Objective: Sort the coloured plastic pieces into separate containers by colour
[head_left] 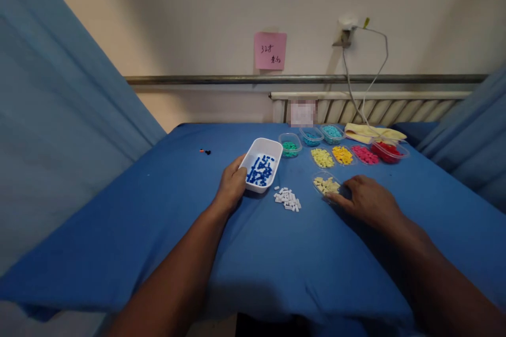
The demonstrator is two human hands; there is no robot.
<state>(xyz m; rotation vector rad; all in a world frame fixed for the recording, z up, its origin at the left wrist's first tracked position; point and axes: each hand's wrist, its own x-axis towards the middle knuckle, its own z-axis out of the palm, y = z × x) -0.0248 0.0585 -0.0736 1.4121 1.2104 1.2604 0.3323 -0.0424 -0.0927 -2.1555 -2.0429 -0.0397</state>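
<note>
My left hand [232, 183] is closed on the near left side of a white plastic tub [270, 148], which is tilted toward me. Several small dark blue pieces [260, 171] lie inside the tub. To its right, a loose pile of small white pieces [288, 199] rests on the blue cloth. My right hand [366, 197] grips the right rim of a small clear container [319, 175], thumb at the near side and fingers at the far side. Cream-coloured pieces [326, 185] fill that container, which appears to sit on the cloth.
Behind stand clear containers of green [290, 146], blue [312, 138], light blue [332, 132], pale yellow [322, 158], yellow [342, 155], pink [365, 155] and red pieces [387, 151]. A yellow cloth [371, 131] lies behind them. Small black and orange bits [206, 152] lie at left.
</note>
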